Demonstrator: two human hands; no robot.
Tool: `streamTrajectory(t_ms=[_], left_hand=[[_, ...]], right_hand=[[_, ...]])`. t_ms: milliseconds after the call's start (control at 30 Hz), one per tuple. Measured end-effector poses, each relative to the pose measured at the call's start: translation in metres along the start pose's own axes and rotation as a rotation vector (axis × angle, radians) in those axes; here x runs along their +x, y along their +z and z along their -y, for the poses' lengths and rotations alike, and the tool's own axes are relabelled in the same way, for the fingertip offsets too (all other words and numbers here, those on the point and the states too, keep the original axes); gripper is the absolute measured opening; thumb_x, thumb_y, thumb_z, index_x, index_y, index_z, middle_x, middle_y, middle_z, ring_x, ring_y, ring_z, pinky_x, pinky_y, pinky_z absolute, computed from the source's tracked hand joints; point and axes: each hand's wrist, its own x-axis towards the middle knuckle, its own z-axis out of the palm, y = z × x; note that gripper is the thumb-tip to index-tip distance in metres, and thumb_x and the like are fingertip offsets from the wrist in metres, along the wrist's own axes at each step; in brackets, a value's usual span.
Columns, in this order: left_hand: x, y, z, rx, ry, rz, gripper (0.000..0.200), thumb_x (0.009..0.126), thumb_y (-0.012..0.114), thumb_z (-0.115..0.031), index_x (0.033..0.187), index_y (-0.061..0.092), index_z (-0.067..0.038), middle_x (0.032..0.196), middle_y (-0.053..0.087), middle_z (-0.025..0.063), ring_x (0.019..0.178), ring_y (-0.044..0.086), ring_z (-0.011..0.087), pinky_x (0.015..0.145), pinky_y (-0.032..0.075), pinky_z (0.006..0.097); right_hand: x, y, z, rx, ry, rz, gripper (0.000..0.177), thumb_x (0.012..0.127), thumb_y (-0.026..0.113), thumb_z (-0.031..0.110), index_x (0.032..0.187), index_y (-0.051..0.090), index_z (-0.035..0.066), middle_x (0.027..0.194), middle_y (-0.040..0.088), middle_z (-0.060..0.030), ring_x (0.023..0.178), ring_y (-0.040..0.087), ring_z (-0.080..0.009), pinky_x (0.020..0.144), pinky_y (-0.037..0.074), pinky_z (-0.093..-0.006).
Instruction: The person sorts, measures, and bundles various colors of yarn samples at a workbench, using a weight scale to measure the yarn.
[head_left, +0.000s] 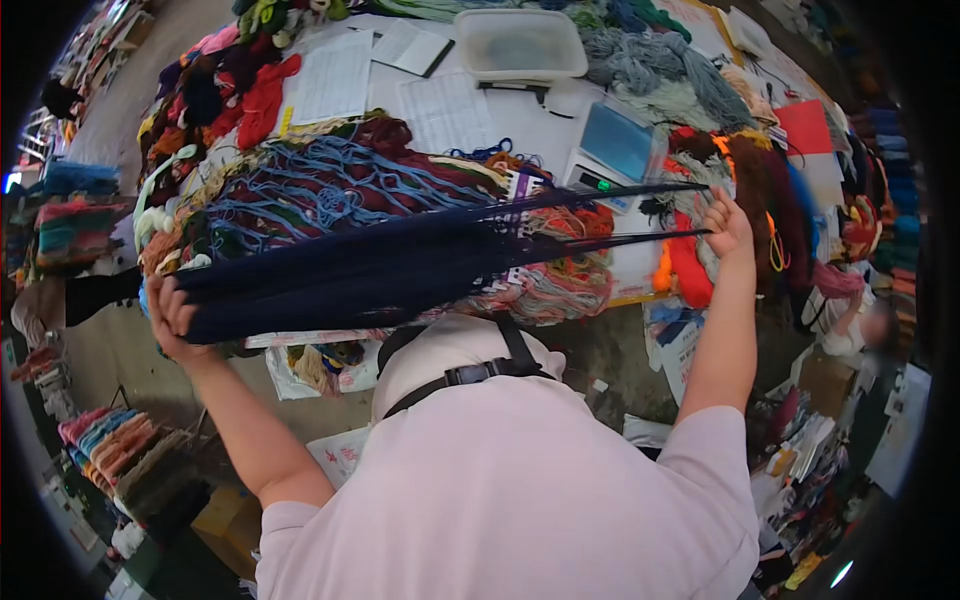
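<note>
A skein of dark navy yarn (pixel 350 275) is stretched across the view between my two hands. My left hand (pixel 175 320) is closed around its wide end at the left. On the right, my right hand (pixel 728 228) is raised with its fingers closed on a few strands. These strands run in two thin bands toward the bulk of the skein. Beneath the navy yarn lies a heap of blue and maroon yarn (pixel 330 185), partly covered by it. Coral and pink yarn (pixel 570 270) shows under the strands near the middle.
A digital scale (pixel 600 180) and a clear plastic tub (pixel 521 45) stand on the table. Paper sheets (pixel 330 80) and a notebook (pixel 412 48) lie at the back. Grey-blue yarn (pixel 640 60) and red yarn (pixel 690 270) are on the right. Another person (pixel 855 325) is at far right.
</note>
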Motion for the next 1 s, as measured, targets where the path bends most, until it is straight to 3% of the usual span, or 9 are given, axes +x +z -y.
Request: streamTrajectory(t_ms=[100, 200, 333, 433, 500, 567, 733, 833, 1000], left_hand=[[0.009, -0.015, -0.048, -0.003, 0.031, -0.084, 0.021, 0.103, 0.033, -0.018, 0.104, 0.045, 0.0, 0.068, 0.031, 0.0007, 0.05, 0.03, 0.0091, 0.043, 0.029, 0.0241], [0.029, -0.03, -0.085, 0.089, 0.058, -0.079, 0.021, 0.102, 0.035, -0.017, 0.102, 0.046, 0.001, 0.067, 0.031, 0.0008, 0.05, 0.03, 0.009, 0.045, 0.03, 0.0243], [0.042, -0.06, -0.154, 0.098, 0.097, -0.149, 0.018, 0.099, 0.037, -0.011, 0.09, 0.048, 0.0, 0.06, 0.032, -0.0003, 0.049, 0.032, 0.0086, 0.047, 0.029, 0.0244], [0.032, -0.094, -0.222, 0.181, 0.24, -0.244, 0.016, 0.098, 0.037, -0.008, 0.09, 0.049, -0.001, 0.06, 0.032, -0.0018, 0.049, 0.032, 0.0078, 0.05, 0.028, 0.0223], [0.038, -0.095, -0.194, 0.183, 0.206, -0.216, 0.018, 0.099, 0.039, -0.01, 0.098, 0.051, 0.003, 0.061, 0.032, -0.0017, 0.049, 0.032, 0.0066, 0.047, 0.028, 0.0219], [0.051, -0.072, -0.113, 0.022, 0.08, -0.212, 0.017, 0.098, 0.042, -0.009, 0.102, 0.052, 0.004, 0.063, 0.032, -0.0001, 0.05, 0.033, 0.0076, 0.044, 0.028, 0.0225], [0.062, -0.023, 0.032, -0.018, 0.059, -0.237, 0.009, 0.098, 0.043, -0.008, 0.099, 0.048, -0.001, 0.068, 0.031, 0.0, 0.054, 0.032, 0.0095, 0.048, 0.029, 0.0233], [0.063, 0.003, 0.077, -0.017, 0.017, -0.19, 0.01, 0.099, 0.042, -0.012, 0.096, 0.046, -0.003, 0.071, 0.031, 0.0002, 0.057, 0.032, 0.0102, 0.051, 0.032, 0.0241], [0.059, 0.042, 0.126, 0.067, -0.041, -0.155, 0.013, 0.1, 0.04, -0.013, 0.099, 0.045, -0.001, 0.072, 0.031, 0.0014, 0.059, 0.032, 0.0117, 0.055, 0.033, 0.025]], right_hand=[[-0.013, -0.05, 0.038, -0.02, -0.076, -0.308, 0.019, 0.097, 0.053, 0.022, 0.097, 0.061, 0.004, 0.052, 0.022, 0.0076, 0.041, 0.019, -0.0057, 0.037, 0.016, -0.0224], [-0.018, -0.093, 0.082, -0.006, -0.121, -0.331, 0.017, 0.096, 0.054, 0.022, 0.095, 0.061, 0.006, 0.052, 0.025, 0.0079, 0.04, 0.021, -0.0062, 0.037, 0.016, -0.0228], [-0.046, -0.12, 0.122, -0.238, -0.304, -0.683, 0.019, 0.097, 0.05, 0.025, 0.098, 0.06, 0.009, 0.052, 0.029, 0.0081, 0.04, 0.022, -0.0065, 0.036, 0.016, -0.0231], [-0.064, -0.159, 0.156, -0.308, -0.4, -0.707, 0.019, 0.097, 0.051, 0.024, 0.099, 0.061, 0.009, 0.051, 0.029, 0.0082, 0.038, 0.02, -0.0051, 0.036, 0.014, -0.0233], [-0.074, -0.146, 0.162, -0.348, -0.372, -0.464, 0.019, 0.096, 0.054, 0.025, 0.099, 0.062, 0.008, 0.051, 0.029, 0.0082, 0.039, 0.022, -0.0048, 0.037, 0.017, -0.0228], [-0.072, -0.112, 0.157, -0.359, -0.342, -0.183, 0.018, 0.096, 0.054, 0.022, 0.1, 0.061, 0.006, 0.053, 0.027, 0.0085, 0.043, 0.024, -0.0043, 0.042, 0.021, -0.0217], [-0.092, 0.025, 0.154, -0.384, -0.592, -0.098, 0.02, 0.093, 0.058, 0.019, 0.103, 0.06, 0.002, 0.077, 0.058, -0.0026, 0.073, 0.057, -0.0158, 0.069, 0.049, -0.0309], [-0.11, 0.085, 0.178, -0.412, -0.704, 0.072, 0.019, 0.093, 0.058, 0.018, 0.103, 0.061, 0.002, 0.085, 0.063, -0.0064, 0.081, 0.061, -0.0184, 0.076, 0.05, -0.0324], [-0.134, 0.191, 0.174, -0.387, -0.925, -0.035, 0.018, 0.095, 0.051, 0.016, 0.09, 0.059, 0.001, 0.077, 0.062, -0.0081, 0.075, 0.061, -0.0201, 0.071, 0.052, -0.0325]])
